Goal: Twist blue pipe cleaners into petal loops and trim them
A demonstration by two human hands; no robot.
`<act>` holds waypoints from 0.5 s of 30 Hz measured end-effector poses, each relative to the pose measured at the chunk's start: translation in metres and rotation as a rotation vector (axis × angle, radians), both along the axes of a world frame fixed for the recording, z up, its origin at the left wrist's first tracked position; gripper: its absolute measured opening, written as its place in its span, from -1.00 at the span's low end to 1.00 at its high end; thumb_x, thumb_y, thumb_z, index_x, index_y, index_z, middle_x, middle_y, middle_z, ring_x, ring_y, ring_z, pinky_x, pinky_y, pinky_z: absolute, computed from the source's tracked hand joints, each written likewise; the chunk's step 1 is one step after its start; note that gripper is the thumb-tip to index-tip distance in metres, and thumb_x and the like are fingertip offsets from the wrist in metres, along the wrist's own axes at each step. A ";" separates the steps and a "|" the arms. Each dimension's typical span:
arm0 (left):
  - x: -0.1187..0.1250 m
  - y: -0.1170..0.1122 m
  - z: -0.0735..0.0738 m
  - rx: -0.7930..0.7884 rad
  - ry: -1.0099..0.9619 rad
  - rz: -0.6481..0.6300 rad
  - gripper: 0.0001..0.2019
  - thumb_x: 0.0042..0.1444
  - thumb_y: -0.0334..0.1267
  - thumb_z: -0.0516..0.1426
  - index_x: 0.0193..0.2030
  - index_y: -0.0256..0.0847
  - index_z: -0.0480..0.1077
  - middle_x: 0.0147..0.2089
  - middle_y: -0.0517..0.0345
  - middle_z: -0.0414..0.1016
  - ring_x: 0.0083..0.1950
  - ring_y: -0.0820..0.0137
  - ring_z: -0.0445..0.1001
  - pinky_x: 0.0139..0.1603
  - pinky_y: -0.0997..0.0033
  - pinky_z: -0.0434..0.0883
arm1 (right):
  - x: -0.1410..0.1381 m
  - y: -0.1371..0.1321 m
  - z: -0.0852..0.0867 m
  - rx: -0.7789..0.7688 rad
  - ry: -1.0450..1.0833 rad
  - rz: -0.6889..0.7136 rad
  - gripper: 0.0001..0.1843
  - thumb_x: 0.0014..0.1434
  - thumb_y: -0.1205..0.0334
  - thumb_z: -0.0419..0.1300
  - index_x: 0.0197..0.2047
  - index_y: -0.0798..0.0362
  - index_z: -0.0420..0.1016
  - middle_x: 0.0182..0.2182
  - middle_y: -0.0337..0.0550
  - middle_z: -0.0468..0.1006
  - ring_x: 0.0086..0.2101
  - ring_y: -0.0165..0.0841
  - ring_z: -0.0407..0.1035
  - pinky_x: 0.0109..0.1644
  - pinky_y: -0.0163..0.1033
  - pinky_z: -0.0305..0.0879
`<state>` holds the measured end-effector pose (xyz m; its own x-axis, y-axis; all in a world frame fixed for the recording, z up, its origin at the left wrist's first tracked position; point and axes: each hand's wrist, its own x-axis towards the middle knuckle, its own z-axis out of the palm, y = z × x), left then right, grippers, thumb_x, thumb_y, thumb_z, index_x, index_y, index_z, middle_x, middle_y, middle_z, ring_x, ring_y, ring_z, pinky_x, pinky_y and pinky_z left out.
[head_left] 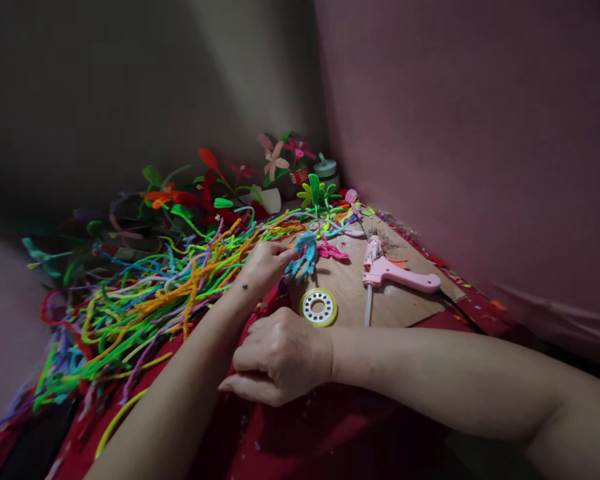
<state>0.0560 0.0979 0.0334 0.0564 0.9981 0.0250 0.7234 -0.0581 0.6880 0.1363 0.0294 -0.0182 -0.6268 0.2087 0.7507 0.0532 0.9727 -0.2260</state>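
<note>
- Plainly, a thick pile of loose fuzzy sticks (150,303) fills the left side; most look unshaped, so much material seems unused.
- Behind that pile, the orange flower (170,195) has its petals formed and looks finished, or nearly so.
- The left hand (265,265) reaches past the pile's right side, its grip narrow, thumb and fingers pinching the edge of a blue flower (306,253).
- The right hand (283,357) is nearer the body, above the red cloth (253,443), fingers curled; I cannot tell whether it holds anything.
- That blue flower is over the cardboard's left part, its drooping strands bunched together: apparently well shaped, though any final fixing is unclear.
- A yellow-rimmed ring (319,307) lies near the right hand.
- Farther back, a bright pink piece (334,251) on the cardboard (347,300) seems only partly made.
- Rightmost, the glue gun (377,272) rests on the cardboard, untouched by either hand.
</note>
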 end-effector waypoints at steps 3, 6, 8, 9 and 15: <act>-0.004 0.005 -0.006 0.058 -0.012 0.022 -0.79 -0.13 -0.14 0.19 -0.48 -0.27 0.49 -0.65 0.29 0.28 -0.59 0.53 0.16 -0.58 0.51 0.08 | 0.000 -0.001 -0.001 -0.011 -0.007 0.003 -0.57 0.21 0.01 -0.01 -0.58 0.05 0.38 -0.65 -0.20 0.45 -0.54 -0.37 0.35 -0.50 -0.27 0.05; -0.013 -0.004 0.001 0.139 -0.056 0.089 -0.77 -0.09 -0.15 0.17 -0.37 -0.27 0.49 -0.59 0.26 0.34 -0.56 0.51 0.21 -0.57 0.53 0.12 | 0.000 -0.002 -0.002 -0.022 -0.028 0.004 -0.58 0.20 0.02 -0.01 -0.59 0.04 0.35 -0.67 -0.22 0.43 -0.55 -0.38 0.33 -0.51 -0.27 0.03; -0.024 -0.014 0.012 0.189 -0.070 0.153 -0.77 -0.08 -0.15 0.16 -0.36 -0.27 0.50 -0.63 0.29 0.29 -0.60 0.54 0.17 -0.61 0.54 0.09 | 0.001 -0.003 -0.001 -0.025 -0.042 0.025 -0.58 0.20 0.03 -0.01 -0.60 0.05 0.32 -0.67 -0.22 0.42 -0.56 -0.39 0.31 -0.51 -0.28 0.02; -0.032 -0.019 0.019 0.225 -0.074 0.192 -0.77 -0.08 -0.15 0.16 -0.36 -0.27 0.50 -0.65 0.30 0.27 -0.62 0.55 0.15 -0.63 0.55 0.08 | 0.001 -0.004 -0.001 -0.026 -0.044 0.036 -0.58 0.20 0.04 -0.01 -0.61 0.05 0.31 -0.68 -0.22 0.41 -0.57 -0.40 0.30 -0.51 -0.29 0.02; -0.097 -0.038 0.053 0.426 -0.104 0.426 -0.79 -0.12 -0.17 0.19 -0.40 -0.29 0.50 -0.71 0.32 0.23 -0.68 0.58 0.11 -0.69 0.58 0.03 | 0.004 -0.005 -0.001 -0.059 -0.002 0.049 -0.63 0.19 0.14 0.03 -0.62 0.06 0.27 -0.71 -0.24 0.33 -0.61 -0.44 0.22 -0.54 -0.29 -0.02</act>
<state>-0.0408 0.0594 0.0862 -0.3696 0.8332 0.4113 0.6740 -0.0643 0.7359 0.1406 0.0242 -0.0188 -0.6388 0.2218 0.7367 0.0068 0.9591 -0.2829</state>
